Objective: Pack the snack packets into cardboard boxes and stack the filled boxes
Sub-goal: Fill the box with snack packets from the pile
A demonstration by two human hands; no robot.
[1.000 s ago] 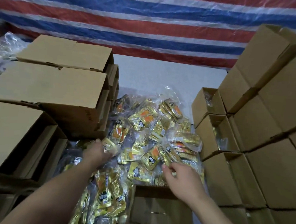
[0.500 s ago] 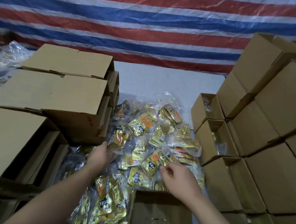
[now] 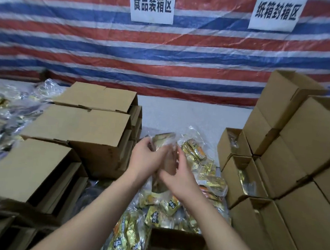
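Both hands up at centre, holding a blurred bunch of snack packets (image 3: 164,142) between them. Left hand (image 3: 145,158) curls round the bunch's left edge; right hand (image 3: 178,174) has fingers spread vs. the right side, prob. pressing it, but motion blur hides the grip.

Loose pile of gold packets (image 3: 206,166) on the white table (image 3: 180,114), spreading from centre toward 6 o'clock.

At 6 o'clock: open box (image 3: 177,246), inside dark, contents not readable.

At 3 o'clock: row of open boxes (image 3: 242,181) w/ gold packets inside, beside a stack of closed boxes (image 3: 304,154).

At 9 o'clock: closed boxes (image 3: 78,126) stacked; more packets in clear bags (image 3: 3,113) beyond.

At 12 o'clock: striped tarp (image 3: 107,48) w/ two paper signs (image 3: 152,5).
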